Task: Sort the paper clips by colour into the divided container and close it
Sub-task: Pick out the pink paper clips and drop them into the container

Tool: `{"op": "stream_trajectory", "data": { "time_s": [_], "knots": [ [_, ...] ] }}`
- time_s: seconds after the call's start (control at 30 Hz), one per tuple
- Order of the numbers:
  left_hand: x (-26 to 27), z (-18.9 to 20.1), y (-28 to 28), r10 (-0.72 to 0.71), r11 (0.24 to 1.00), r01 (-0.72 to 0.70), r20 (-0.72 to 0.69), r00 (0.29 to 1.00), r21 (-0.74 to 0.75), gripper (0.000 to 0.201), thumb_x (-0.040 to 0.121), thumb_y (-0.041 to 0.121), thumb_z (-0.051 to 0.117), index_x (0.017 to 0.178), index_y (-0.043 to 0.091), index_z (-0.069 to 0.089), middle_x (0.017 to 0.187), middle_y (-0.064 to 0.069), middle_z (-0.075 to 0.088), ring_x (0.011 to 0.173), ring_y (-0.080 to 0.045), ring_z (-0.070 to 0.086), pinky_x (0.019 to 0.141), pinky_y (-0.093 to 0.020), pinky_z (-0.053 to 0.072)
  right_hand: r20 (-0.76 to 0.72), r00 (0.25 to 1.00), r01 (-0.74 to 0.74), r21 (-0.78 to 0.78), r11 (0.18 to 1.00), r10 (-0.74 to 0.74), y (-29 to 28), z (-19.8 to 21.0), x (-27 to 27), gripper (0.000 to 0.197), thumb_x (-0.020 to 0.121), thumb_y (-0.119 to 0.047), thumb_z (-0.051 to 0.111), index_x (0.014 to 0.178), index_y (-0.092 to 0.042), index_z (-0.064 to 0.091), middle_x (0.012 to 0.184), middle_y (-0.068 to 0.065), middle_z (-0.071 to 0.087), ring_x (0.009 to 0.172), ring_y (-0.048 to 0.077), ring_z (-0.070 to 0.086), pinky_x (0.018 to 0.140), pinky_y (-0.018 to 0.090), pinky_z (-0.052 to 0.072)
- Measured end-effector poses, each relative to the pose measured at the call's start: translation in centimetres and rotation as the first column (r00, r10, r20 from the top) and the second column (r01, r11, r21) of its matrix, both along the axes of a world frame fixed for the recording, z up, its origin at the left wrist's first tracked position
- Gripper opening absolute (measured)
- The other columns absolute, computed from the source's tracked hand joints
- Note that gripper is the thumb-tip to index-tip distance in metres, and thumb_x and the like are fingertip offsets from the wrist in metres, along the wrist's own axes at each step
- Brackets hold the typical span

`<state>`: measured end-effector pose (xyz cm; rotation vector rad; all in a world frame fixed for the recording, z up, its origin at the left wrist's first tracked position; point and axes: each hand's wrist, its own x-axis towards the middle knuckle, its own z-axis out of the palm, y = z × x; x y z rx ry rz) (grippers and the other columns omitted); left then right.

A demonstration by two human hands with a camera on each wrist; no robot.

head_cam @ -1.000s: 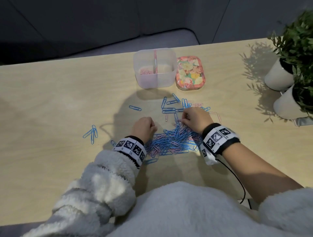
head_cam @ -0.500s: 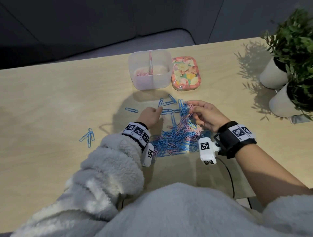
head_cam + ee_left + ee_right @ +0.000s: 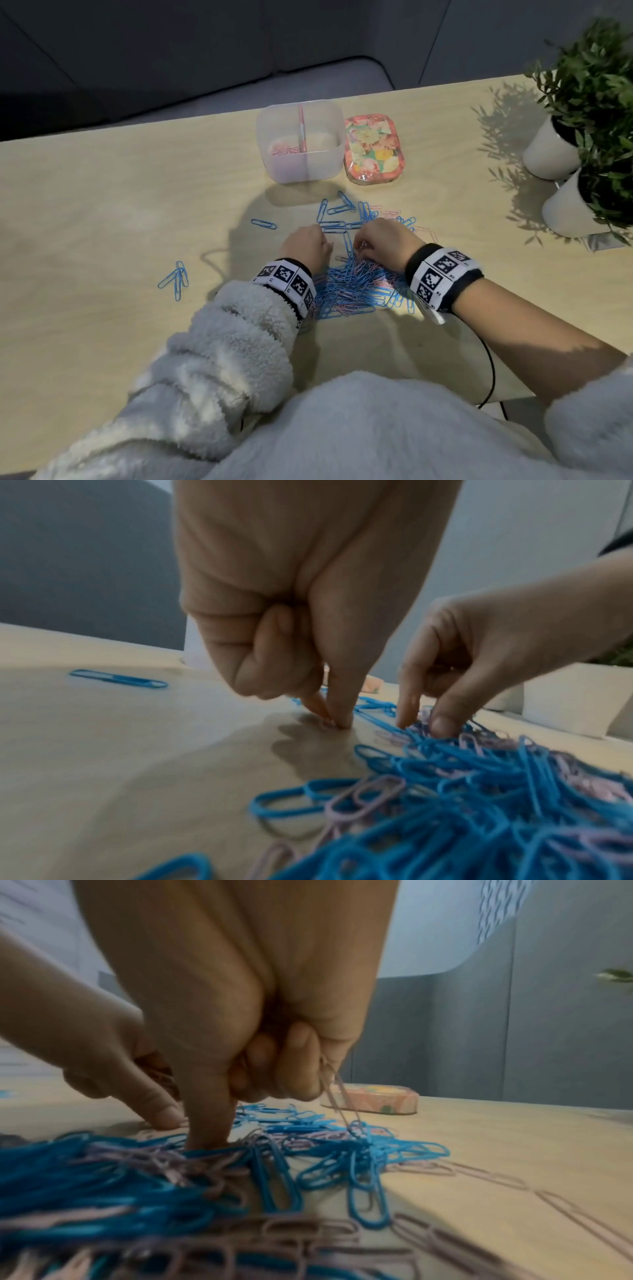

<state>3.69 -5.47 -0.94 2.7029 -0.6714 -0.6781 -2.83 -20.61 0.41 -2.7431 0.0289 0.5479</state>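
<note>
Pink clips (image 3: 337, 1096) sit clutched in the right hand (image 3: 383, 240); the left hand (image 3: 305, 245) pinches another pink clip (image 3: 328, 722).

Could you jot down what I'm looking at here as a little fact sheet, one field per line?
Setting: pale wooden table
Main heap: tangled blue and pink paper clips in front of the person
Container: translucent plastic box with a centre divider, open, some pink clips in its left half
Lid: floral-patterned lid lying beside the box, to its right
Left hand: fingertips pinching a pink clip at the heap's edge
Right hand: holding pink clips, fingertips in the heap
Strays: loose blue clips to the left
Nearby: two potted green plants in white pots
</note>
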Motion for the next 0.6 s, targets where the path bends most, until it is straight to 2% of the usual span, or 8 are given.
{"op": "stream_trajectory", "data": {
  "time_s": [0.07, 0.13, 0.2, 0.27, 0.37, 0.5, 0.53, 0.6],
  "knots": [
    [0.4, 0.7, 0.5, 0.008, 1.000, -0.009, -0.029, 1.000, -0.022, 0.023, 0.091, 0.024, 0.049, 0.094, 0.003, 0.057, 0.101, -0.017, 0.065, 0.094, -0.032, 0.059, 0.077, -0.038, 0.046, -0.034, 0.999, -0.029, -0.028, 0.999, 0.028, 0.1, 0.0, -0.2, 0.013, 0.086, -0.020, 0.061, 0.091, -0.011, 0.068, 0.096, 0.006, 0.068, 0.094, 0.027, 0.062, 0.077, 0.034, 0.046],
    [1.5, 2.2, 0.7, 0.053, 0.994, -0.052, 0.005, 0.999, -0.099, 0.022, 0.092, 0.023, 0.047, 0.094, 0.003, 0.057, 0.098, -0.015, 0.064, 0.091, -0.031, 0.058, 0.075, -0.036, 0.043, -0.056, 0.998, -0.044, -0.034, 0.998, 0.042, -0.1, 0.0, -0.4, 0.013, 0.088, -0.018, 0.057, 0.093, -0.010, 0.066, 0.101, 0.005, 0.067, 0.098, 0.026, 0.061, 0.079, 0.034, 0.045],
    [3.3, 4.2, 0.5, 0.104, 0.983, -0.088, 0.095, 0.990, -0.161, 0.022, 0.092, 0.020, 0.046, 0.095, 0.002, 0.056, 0.091, -0.014, 0.061, 0.084, -0.029, 0.055, 0.070, -0.033, 0.038, -0.080, 0.996, -0.040, 0.002, 0.999, 0.040, -0.3, 0.1, -0.7, 0.012, 0.089, -0.015, 0.054, 0.093, -0.011, 0.065, 0.105, 0.004, 0.066, 0.100, 0.025, 0.061, 0.079, 0.031, 0.043],
    [5.9, 6.0, 0.1, 0.124, 0.981, -0.091, 0.196, 0.973, -0.170, 0.022, 0.092, 0.018, 0.044, 0.100, 0.000, 0.055, 0.090, -0.015, 0.059, 0.083, -0.030, 0.054, 0.069, -0.034, 0.038, -0.076, 0.997, -0.027, 0.048, 0.999, 0.030, -0.5, 0.4, -1.0, 0.011, 0.087, -0.013, 0.053, 0.092, -0.009, 0.062, 0.103, 0.007, 0.066, 0.097, 0.027, 0.060, 0.074, 0.029, 0.039],
    [9.8, 7.6, -1.0, 0.137, 0.984, -0.097, 0.273, 0.952, -0.152, 0.024, 0.090, 0.011, 0.040, 0.104, -0.004, 0.052, 0.103, -0.026, 0.061, 0.097, -0.041, 0.058, 0.077, -0.041, 0.044, 0.057, 0.998, -0.015, 0.090, 0.996, 0.010, -0.9, 1.4, -1.1, 0.009, 0.085, -0.012, 0.051, 0.088, -0.007, 0.059, 0.091, 0.009, 0.062, 0.087, 0.028, 0.057, 0.067, 0.029, 0.035],
    [13.0, 8.5, -2.5, 0.142, 0.988, -0.123, 0.246, 0.959, -0.088, 0.028, 0.088, 0.009, 0.042, 0.111, -0.004, 0.051, 0.114, -0.025, 0.058, 0.104, -0.040, 0.056, 0.082, -0.042, 0.044, 0.187, 0.974, 0.065, 0.298, 0.952, -0.125, -1.1, 4.4, 0.4, 0.012, 0.083, -0.007, 0.055, 0.074, -0.016, 0.054, 0.059, -0.010, 0.046, 0.057, 0.013, 0.043, 0.052, 0.021, 0.029],
    [13.4, 8.5, -2.7, 0.129, 0.991, -0.115, 0.242, 0.962, -0.071, 0.028, 0.087, 0.008, 0.042, 0.111, -0.004, 0.051, 0.116, -0.024, 0.057, 0.104, -0.040, 0.055, 0.083, -0.042, 0.044, 0.195, 0.967, 0.085, 0.353, 0.932, -0.162, -1.1, 5.1, 1.1, 0.013, 0.082, -0.006, 0.056, 0.074, -0.015, 0.055, 0.057, -0.012, 0.043, 0.053, 0.008, 0.040, 0.051, 0.016, 0.030],
    [13.8, 7.9, -2.5, 0.100, 0.995, -0.093, 0.222, 0.970, -0.040, 0.027, 0.086, 0.005, 0.043, 0.111, -0.002, 0.052, 0.118, -0.023, 0.057, 0.106, -0.039, 0.054, 0.086, -0.042, 0.044, 0.212, 0.951, 0.120, 0.421, 0.899, -0.226, -0.8, 6.5, 2.9, 0.013, 0.082, -0.005, 0.058, 0.073, -0.013, 0.054, 0.056, -0.011, 0.042, 0.051, 0.004, 0.037, 0.050, 0.013, 0.031]
  ]
}}
